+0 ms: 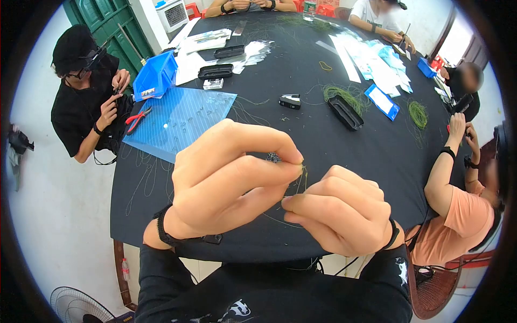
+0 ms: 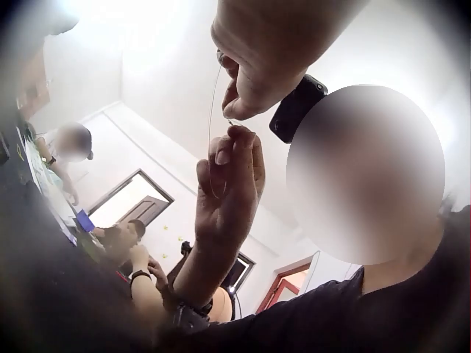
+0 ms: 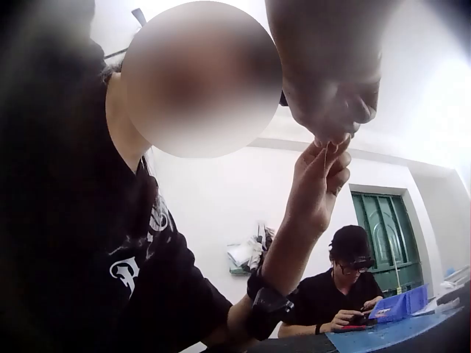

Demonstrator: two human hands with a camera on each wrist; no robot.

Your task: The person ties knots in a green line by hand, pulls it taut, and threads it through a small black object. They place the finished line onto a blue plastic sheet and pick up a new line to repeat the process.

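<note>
My left hand (image 1: 231, 180) pinches a thin, pale line (image 2: 210, 118) between thumb and fingertips, above the black table (image 1: 258, 126). Close at its right, my right hand (image 1: 344, 210) has thumb and forefinger pressed together on the same line. Between the two hands a short stretch of it shows, and in the left wrist view it bows out in a loop beside the fingers. The fingertips of both hands nearly meet in the right wrist view. Behind the left fingertips, partly hidden, lies a small heap of grey bits (image 1: 273, 157).
A blue sheet (image 1: 183, 116) with small dark pieces and red pliers (image 1: 138, 118) lies left, beside a blue bin (image 1: 156, 75). Ahead are a black stapler (image 1: 290, 101), a black tray (image 1: 344, 112) and bundles of green line (image 1: 418, 114). Other people sit around the table.
</note>
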